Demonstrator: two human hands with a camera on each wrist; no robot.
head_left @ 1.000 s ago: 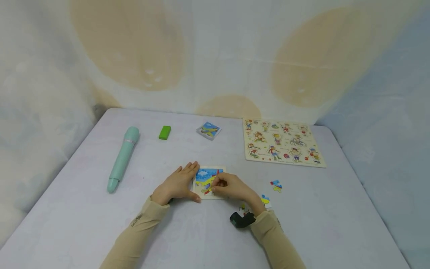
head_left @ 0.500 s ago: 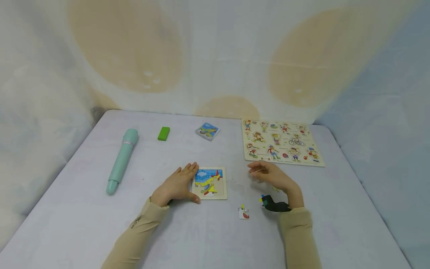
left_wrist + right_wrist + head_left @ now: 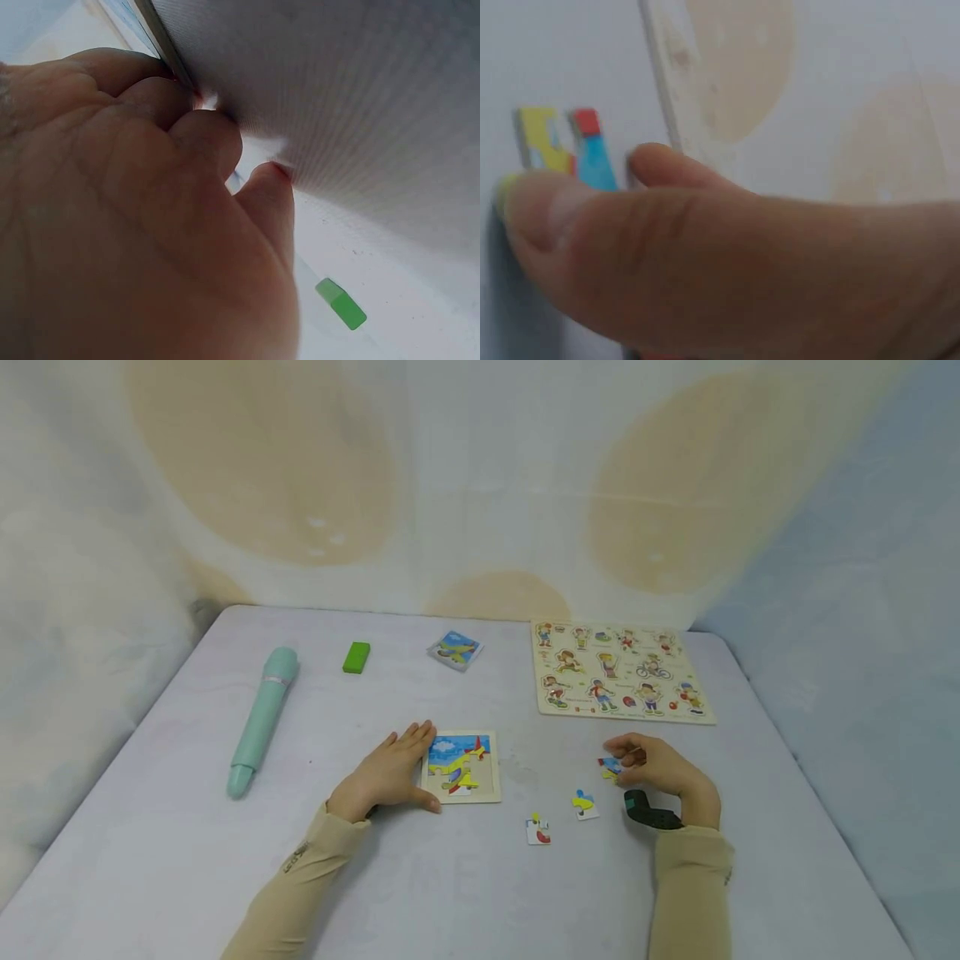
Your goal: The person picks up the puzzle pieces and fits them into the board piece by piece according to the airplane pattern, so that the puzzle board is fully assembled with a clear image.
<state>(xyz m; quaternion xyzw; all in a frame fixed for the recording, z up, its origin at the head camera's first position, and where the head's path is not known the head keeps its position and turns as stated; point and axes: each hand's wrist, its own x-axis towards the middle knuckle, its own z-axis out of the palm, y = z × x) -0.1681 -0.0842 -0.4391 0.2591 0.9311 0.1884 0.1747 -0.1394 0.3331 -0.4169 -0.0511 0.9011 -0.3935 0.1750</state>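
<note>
My left hand [image 3: 386, 775] rests at the left edge of a small wooden puzzle tray [image 3: 497, 772], fingers spread and thumb near its lower left corner. A partly filled airplane picture, blue, yellow and red, shows in the tray. To the right, my right hand [image 3: 663, 768] hovers at a blue, red and yellow puzzle piece [image 3: 609, 766] on the table. Its thumb [image 3: 551, 214] and index finger stand apart around the piece, and the thumb hides part of it. Two more puzzle pieces lie nearer me: a yellow-and-blue puzzle piece [image 3: 583, 804] and a white-and-red puzzle piece [image 3: 537, 831].
A larger wooden board of sports figures [image 3: 622, 672] lies at the back right. Toward the back are a small airplane picture packet [image 3: 456, 650] and a green block [image 3: 356, 657]. A mint-green microphone-shaped toy [image 3: 262, 722] lies at the left.
My right hand has left the tray and moved right to the blue, red and yellow piece, uncovering the picture and the nearer pieces. The left hand stays at the tray.
</note>
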